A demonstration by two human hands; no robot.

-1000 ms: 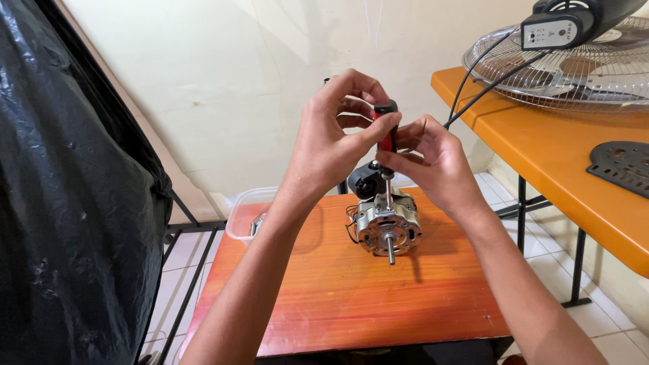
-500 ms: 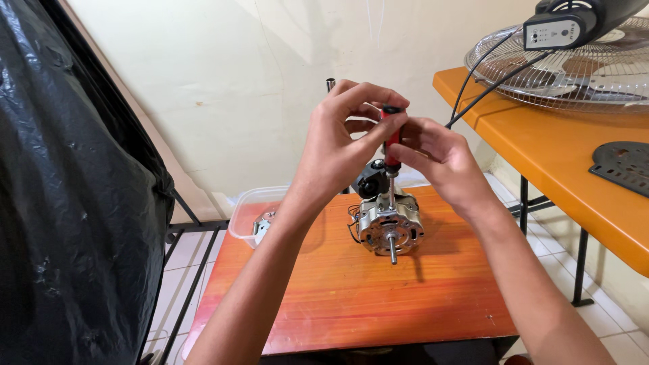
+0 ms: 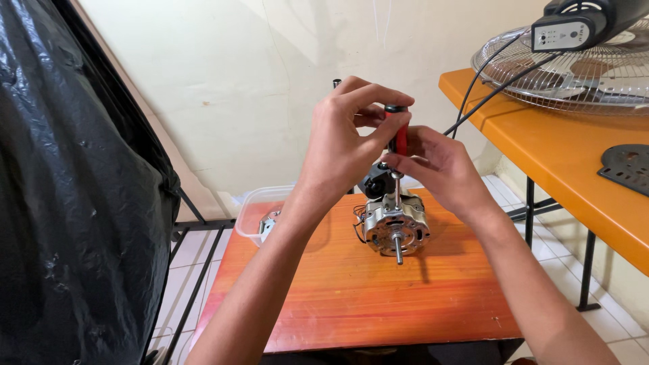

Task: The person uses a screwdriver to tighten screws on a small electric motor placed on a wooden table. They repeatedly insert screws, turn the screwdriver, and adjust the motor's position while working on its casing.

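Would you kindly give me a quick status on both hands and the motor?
Left hand and right hand both gripping red-handled screwdriver, upright over motor. Motor resting on wooden table. Nothing blocking.

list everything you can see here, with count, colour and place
screwdriver: 1, red and black handle, upright over the motor, held by both hands
motor: 1, silver, shaft toward camera, on small table
small table: 1, reddish wood, centre
plastic tub: 1, clear, table's far left corner
fan grille: 1, metal, on orange table
orange table: 1, right
black plate: 1, on orange table
black plastic sheet: 1, left
left hand: 1, gripping handle
right hand: 1, on handle
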